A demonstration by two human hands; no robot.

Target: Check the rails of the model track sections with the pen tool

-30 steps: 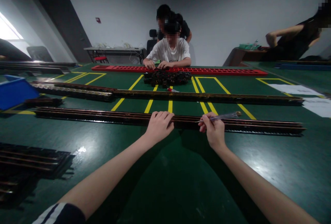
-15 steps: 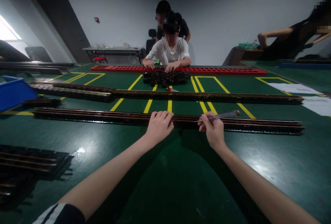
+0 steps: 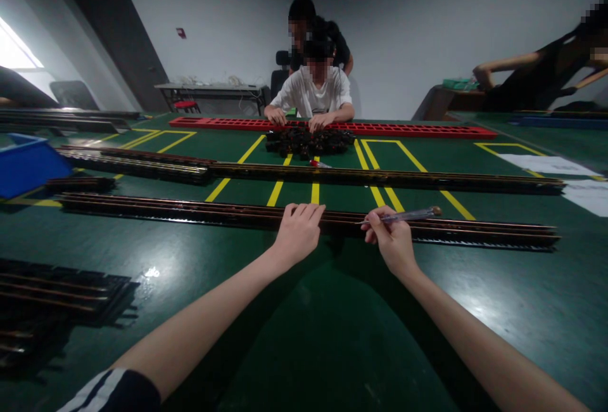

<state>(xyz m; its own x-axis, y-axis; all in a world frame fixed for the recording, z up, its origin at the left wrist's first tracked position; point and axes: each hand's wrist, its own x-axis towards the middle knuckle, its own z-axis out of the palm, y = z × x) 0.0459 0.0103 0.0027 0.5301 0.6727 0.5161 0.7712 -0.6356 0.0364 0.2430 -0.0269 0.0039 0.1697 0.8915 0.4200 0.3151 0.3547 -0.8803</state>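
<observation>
Screwdriver [image 3: 411, 215], one, pinched by right hand [image 3: 393, 239], tip leftward; left hand [image 3: 299, 232], grip unclear, over one strip [image 3: 475, 233] paralleling table's [image 3: 204, 253] far edge.

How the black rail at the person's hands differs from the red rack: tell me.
The black rail is copper-streaked; the red rack is full of openings. The black rail lies under the left hand; the red rack lies farther off, before a co-worker in white. Both are long and narrow and lie across the green table.

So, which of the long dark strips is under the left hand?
The nearer long strip: the left hand lies on it, and the right hand holds a screwdriver over it. The farther long strip is untouched.
</observation>
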